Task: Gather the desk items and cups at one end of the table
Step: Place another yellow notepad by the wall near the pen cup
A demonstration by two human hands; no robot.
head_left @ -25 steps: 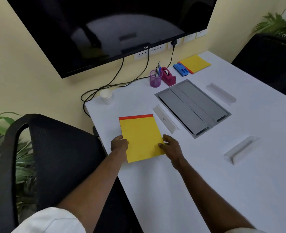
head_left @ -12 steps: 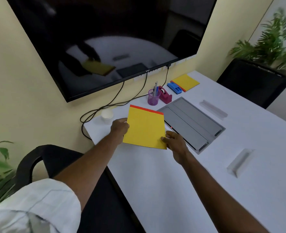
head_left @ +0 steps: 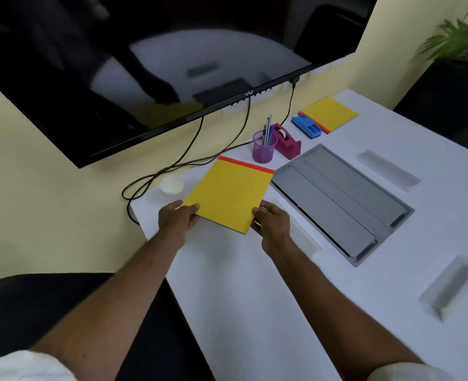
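Now both hands, left (head_left: pixel 178 221) and right (head_left: pixel 272 224), pinch the yellow pad (head_left: pixel 231 194) near the desk (head_left: pixel 255 298) end, where its leading corner could tip the pen cup (head_left: pixel 264 146).

Both hands hold a yellow notepad (head_left: pixel 231 194) with a red top strip above the white desk (head_left: pixel 255 298): the left hand (head_left: pixel 176 220) grips its near-left corner, the right hand (head_left: pixel 271 222) its near-right corner. Toward the desk's wall edge stand a white paper cup (head_left: pixel 171 184), a purple pen holder (head_left: pixel 264 147), a maroon tape dispenser (head_left: pixel 286 141), a blue stapler (head_left: pixel 306 127) and a second yellow notepad (head_left: pixel 330 113). A grey cable hatch (head_left: pixel 343 202) lies mid-desk.
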